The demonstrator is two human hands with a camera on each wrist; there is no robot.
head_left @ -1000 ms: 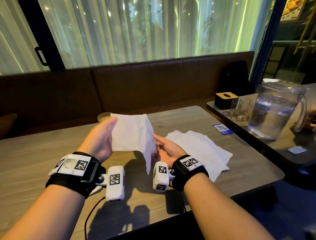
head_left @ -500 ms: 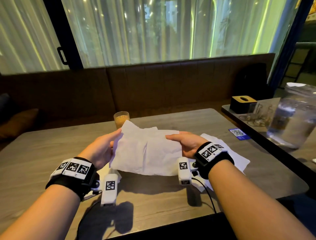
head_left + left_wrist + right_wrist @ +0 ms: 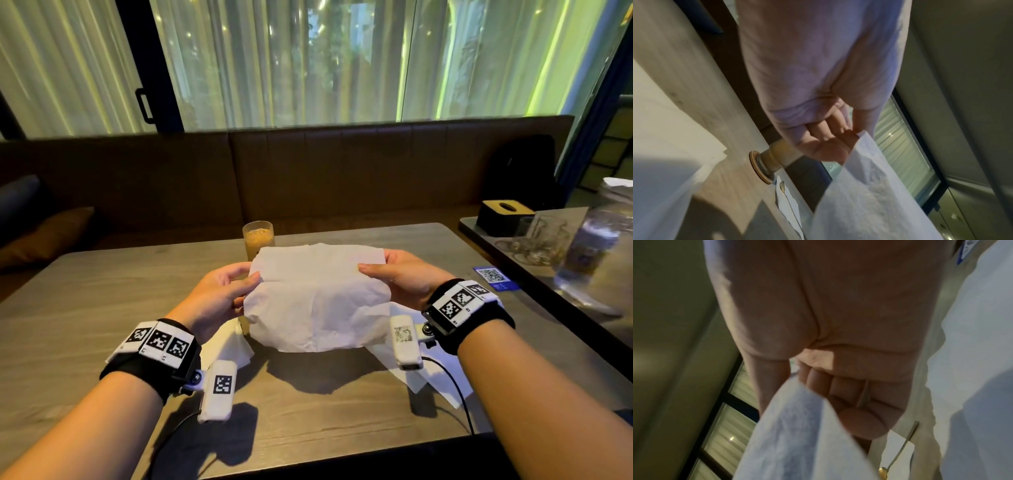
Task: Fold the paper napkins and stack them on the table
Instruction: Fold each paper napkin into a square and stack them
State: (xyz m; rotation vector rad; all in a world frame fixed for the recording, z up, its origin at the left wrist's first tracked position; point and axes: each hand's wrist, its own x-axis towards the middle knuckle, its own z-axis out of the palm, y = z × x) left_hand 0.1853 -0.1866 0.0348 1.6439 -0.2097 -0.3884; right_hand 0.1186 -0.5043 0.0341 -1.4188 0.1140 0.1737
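Observation:
A white paper napkin [image 3: 317,301] hangs spread out above the wooden table [image 3: 85,308], held by both hands at its upper edge. My left hand [image 3: 233,291] pinches its left side and my right hand [image 3: 394,274] pinches the right side. The left wrist view shows the napkin [image 3: 869,194] trailing from my fingers [image 3: 830,142]; the right wrist view shows the napkin [image 3: 797,426] under my thumb. White napkins lie on the table below: a pile [image 3: 233,346] under the left wrist and unfolded napkins [image 3: 431,377] under the right arm.
A glass of orange drink [image 3: 258,240] stands on a coaster just behind the held napkin. A spoon [image 3: 898,452] lies on a napkin. On the neighbouring table to the right are a water jug [image 3: 596,253], glasses [image 3: 537,240], a tissue box [image 3: 505,216] and a QR card [image 3: 495,277].
The napkin went from hanging crumpled, mostly from my left hand, to being spread wide between both hands. My right hand moved rightward along its top edge. The head view has shifted left.

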